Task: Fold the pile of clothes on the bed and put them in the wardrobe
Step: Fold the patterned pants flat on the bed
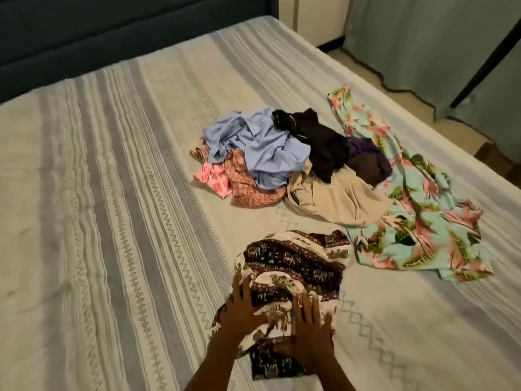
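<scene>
Left hand (pixel 242 311) and right hand (pixel 306 331) pressed flat, fingers spread, on elephant-print garment (pixel 293 266) at near edge of bed (pixel 112 193); apparently nothing gripped. Unfolded pile (pixel 282 159) farther right. Risk: loose fabric bunching under uneven pressure, skewing fold.

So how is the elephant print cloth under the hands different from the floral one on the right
The elephant print cloth is brown and cream; the floral cloth is turquoise with pink and green leaves. The elephant print cloth is bunched in a compact heap near the bed's front edge; the floral cloth trails out long beside the pile. The left hand and right hand rest on the elephant print cloth; nothing touches the floral cloth. Both are patterned and unfolded.
</scene>
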`<action>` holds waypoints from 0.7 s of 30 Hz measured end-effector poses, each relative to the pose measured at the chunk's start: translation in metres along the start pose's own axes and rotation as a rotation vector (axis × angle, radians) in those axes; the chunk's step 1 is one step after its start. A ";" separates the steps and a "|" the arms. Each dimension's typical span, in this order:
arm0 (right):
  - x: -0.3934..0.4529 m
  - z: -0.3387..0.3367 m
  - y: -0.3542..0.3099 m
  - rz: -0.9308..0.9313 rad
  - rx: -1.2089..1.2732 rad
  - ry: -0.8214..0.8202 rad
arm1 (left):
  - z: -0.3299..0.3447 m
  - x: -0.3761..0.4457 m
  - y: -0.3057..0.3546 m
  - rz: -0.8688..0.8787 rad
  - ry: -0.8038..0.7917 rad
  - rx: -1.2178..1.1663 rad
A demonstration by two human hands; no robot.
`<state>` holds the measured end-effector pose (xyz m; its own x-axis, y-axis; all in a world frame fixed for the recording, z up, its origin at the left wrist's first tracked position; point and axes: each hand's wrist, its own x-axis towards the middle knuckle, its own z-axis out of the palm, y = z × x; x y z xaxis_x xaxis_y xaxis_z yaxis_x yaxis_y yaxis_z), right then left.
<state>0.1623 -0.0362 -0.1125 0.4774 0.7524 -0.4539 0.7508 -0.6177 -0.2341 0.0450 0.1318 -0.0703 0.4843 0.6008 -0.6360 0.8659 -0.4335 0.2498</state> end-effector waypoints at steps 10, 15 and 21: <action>0.037 -0.072 0.002 0.273 0.668 0.422 | -0.021 -0.012 0.067 0.287 0.134 -0.490; 0.076 -0.156 0.037 0.221 0.863 0.720 | -0.061 0.004 0.139 0.452 0.257 -0.671; 0.063 -0.133 0.091 0.194 0.671 0.713 | -0.053 0.034 0.183 0.343 0.351 -0.718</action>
<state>0.3211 -0.0145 -0.0483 0.8921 0.4504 0.0347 0.3221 -0.5804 -0.7479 0.2265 0.1085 -0.0081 0.6412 0.7382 -0.2093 0.4781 -0.1710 0.8615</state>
